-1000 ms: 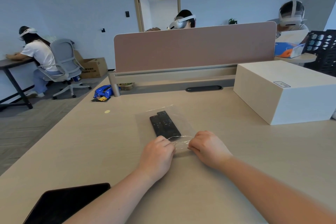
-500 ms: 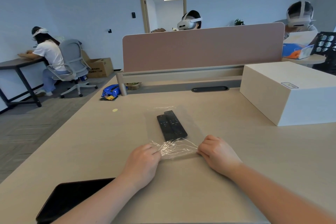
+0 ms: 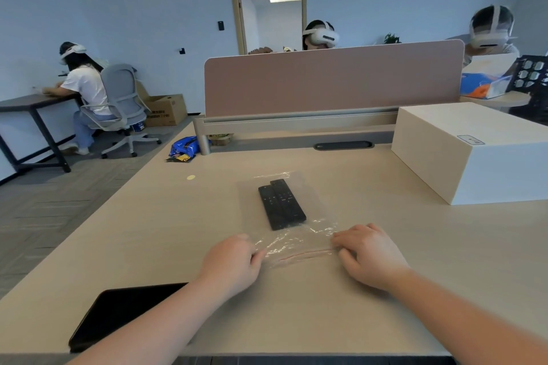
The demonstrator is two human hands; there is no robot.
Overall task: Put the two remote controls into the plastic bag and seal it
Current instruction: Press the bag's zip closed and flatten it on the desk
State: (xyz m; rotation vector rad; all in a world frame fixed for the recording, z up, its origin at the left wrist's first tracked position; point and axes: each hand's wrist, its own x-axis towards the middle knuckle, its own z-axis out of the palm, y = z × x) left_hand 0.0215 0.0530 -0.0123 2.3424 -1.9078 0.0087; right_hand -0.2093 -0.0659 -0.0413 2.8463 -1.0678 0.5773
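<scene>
Two black remote controls (image 3: 281, 204) lie side by side inside a clear plastic bag (image 3: 296, 241) that rests flat on the beige desk (image 3: 296, 305). The bag's near end, with a thin red zip strip, is crinkled and stretches between my hands. My left hand (image 3: 234, 264) pinches the bag's near left corner. My right hand (image 3: 369, 255) presses its fingertips on the near right corner. The remotes sit in the far half of the bag, apart from both hands.
A black tablet (image 3: 118, 311) lies at the desk's near left edge. A large white box (image 3: 474, 154) stands at the right. A pink divider panel (image 3: 332, 80) closes the far side. Other people sit beyond it and at the left.
My hands have slid apart along the bag's near edge, from almost touching to its two corners. The red strip now shows between them. The view has shifted slightly.
</scene>
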